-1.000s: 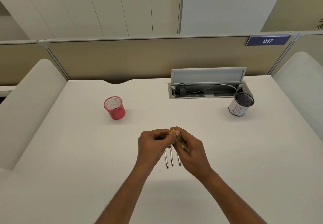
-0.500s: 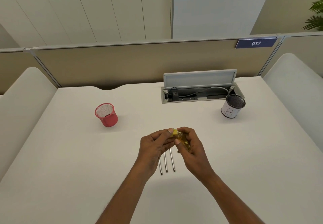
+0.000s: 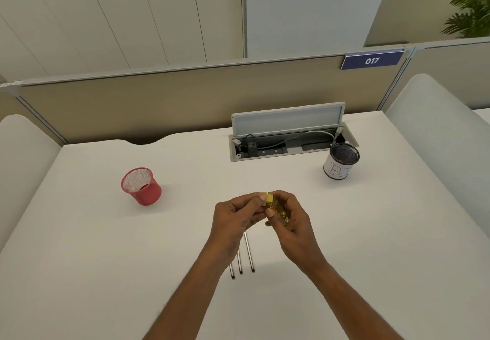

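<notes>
Above the middle of the white desk [image 3: 106, 260] both of my hands hold a small yellow translucent handle [image 3: 277, 208]. My right hand [image 3: 290, 223] wraps its fingers round the handle's body. My left hand [image 3: 236, 219] pinches the handle's pale yellow end cap [image 3: 266, 196] between thumb and fingers. Three thin metal rods [image 3: 245, 258] lie side by side on the desk under my left wrist, their far ends hidden by my hands.
A red mesh cup [image 3: 141, 187] stands at the left. A black mesh cup with a white label [image 3: 340, 163] stands at the right, in front of an open cable tray [image 3: 289, 138]. A beige partition runs along the desk's back edge.
Both hands have stayed together on the yellow handle, with the fingers shifting slightly on it. The camera has tilted, so the whole scene sits a little lower and to the left in the frame.
</notes>
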The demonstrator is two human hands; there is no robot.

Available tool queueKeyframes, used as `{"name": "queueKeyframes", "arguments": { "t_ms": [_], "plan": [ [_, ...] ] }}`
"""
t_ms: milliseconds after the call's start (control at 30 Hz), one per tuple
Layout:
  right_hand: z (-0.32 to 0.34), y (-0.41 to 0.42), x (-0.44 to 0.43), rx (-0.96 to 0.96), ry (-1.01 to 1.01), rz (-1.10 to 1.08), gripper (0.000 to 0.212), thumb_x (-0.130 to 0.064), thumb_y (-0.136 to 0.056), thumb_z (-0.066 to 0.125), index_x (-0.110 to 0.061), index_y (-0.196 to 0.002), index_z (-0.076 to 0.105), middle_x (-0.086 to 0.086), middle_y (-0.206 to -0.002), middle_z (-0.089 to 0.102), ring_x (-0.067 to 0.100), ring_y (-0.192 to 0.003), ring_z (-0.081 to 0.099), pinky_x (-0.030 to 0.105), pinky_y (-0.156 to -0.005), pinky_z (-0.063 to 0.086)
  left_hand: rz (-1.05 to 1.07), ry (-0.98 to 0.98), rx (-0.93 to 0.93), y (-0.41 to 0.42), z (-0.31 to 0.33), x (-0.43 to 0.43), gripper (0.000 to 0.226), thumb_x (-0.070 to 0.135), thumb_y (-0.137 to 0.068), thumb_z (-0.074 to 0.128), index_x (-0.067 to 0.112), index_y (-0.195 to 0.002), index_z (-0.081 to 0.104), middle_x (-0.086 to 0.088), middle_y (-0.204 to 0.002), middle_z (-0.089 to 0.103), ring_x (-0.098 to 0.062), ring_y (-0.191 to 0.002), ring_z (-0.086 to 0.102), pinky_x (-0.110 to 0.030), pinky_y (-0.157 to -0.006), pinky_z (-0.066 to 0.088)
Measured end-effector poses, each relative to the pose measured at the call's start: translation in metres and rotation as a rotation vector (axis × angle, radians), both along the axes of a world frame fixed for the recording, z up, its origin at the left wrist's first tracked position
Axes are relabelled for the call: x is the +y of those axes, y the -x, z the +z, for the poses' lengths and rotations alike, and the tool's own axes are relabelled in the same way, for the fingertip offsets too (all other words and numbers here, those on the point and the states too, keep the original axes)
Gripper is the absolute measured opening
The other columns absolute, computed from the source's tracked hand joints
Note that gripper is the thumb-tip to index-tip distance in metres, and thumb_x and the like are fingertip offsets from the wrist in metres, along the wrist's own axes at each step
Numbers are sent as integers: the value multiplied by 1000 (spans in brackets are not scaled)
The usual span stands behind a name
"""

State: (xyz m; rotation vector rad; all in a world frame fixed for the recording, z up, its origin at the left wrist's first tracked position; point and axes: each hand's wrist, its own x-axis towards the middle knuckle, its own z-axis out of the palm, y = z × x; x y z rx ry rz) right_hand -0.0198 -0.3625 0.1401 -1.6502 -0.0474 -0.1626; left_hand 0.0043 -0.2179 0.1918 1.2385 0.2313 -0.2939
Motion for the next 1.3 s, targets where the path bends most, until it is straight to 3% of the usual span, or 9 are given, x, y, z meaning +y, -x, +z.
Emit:
{"name": "queueKeyframes", "arguments": {
  "t_ms": [167, 333, 500, 700, 933, 1067, 1200, 1233, 1300],
  "plan": [
    [-4, -14, -13, -6, -30, -28, 29, -8, -101, 59, -16, -129, 57, 2, -120, 67, 27, -110, 66, 42, -87, 62, -17, 54, 43, -15, 0, -14, 18, 13, -93, 74, 3, -105, 82, -20, -105, 79, -27, -96, 78, -30, -83, 62],
    [0, -33, -32, 16, -127, -65, 30, -11, -101, 60, -16, -130, 59, 8, -121, 68, 30, -115, 66, 47, -95, 59, 19, 285, 176, -32, 3, -28, 19, 15, -91, 73, 1, -100, 82, -23, -106, 78, -27, -93, 76, -34, -88, 64],
    [10, -54, -59, 32, -151, -134, 31, -16, -101, 59, -19, -131, 59, 6, -121, 70, 24, -118, 66, 44, -95, 59, 65, 491, 268, -49, 5, -35, 21, 14, -83, 75, 0, -97, 83, -26, -110, 76, -28, -92, 78, -33, -81, 66],
    [15, -87, -111, 0, -134, -248, 30, -11, -101, 58, -16, -131, 58, 2, -121, 72, 20, -120, 66, 40, -94, 58, 77, 603, 295, -58, 4, -35, 17, 10, -81, 72, 1, -91, 83, -22, -104, 77, -28, -93, 78, -36, -89, 61],
    [9, -131, -179, -41, -42, -389, 31, -4, -98, 64, -12, -127, 59, 12, -121, 72, 24, -116, 68, 41, -99, 55, 81, 702, 296, -62, -10, -26, 31, 11, -86, 67, -5, -111, 72, -22, -102, 76, -27, -86, 79, -32, -70, 66],
    [-1, -146, -207, 1, 80, -475, 31, -7, -94, 70, -18, -121, 60, 12, -117, 72, 21, -109, 70, 34, -92, 58, 68, 713, 301, -63, -20, -23, 24, 13, -85, 66, -4, -97, 80, -22, -100, 77, -25, -82, 79, -30, -65, 65],
    [-12, -155, -222, 71, 277, -603, 32, -10, -91, 74, -12, -120, 62, 9, -117, 71, 25, -107, 68, 5, -75, 49, 58, 692, 301, -65, -32, -19, 24, 12, -73, 75, -2, -92, 81, -22, -101, 77, -25, -81, 79, -30, -65, 65],
    [-14, -156, -224, 99, 326, -630, 32, -9, -91, 74, -10, -121, 63, 10, -117, 71, 26, -106, 67, 3, -73, 46, 57, 689, 302, -65, -34, -17, 24, 12, -73, 76, -2, -91, 81, -23, -102, 77, -25, -80, 79, -30, -65, 65],
    [-19, -158, -227, 133, 399, -653, 31, -8, -91, 73, -6, -121, 66, 12, -118, 71, 28, -107, 66, 11, -76, 46, 61, 683, 307, -66, -39, -13, 26, 10, -71, 78, -3, -93, 80, -23, -104, 76, -26, -82, 79, -30, -65, 65]
  ]
}}
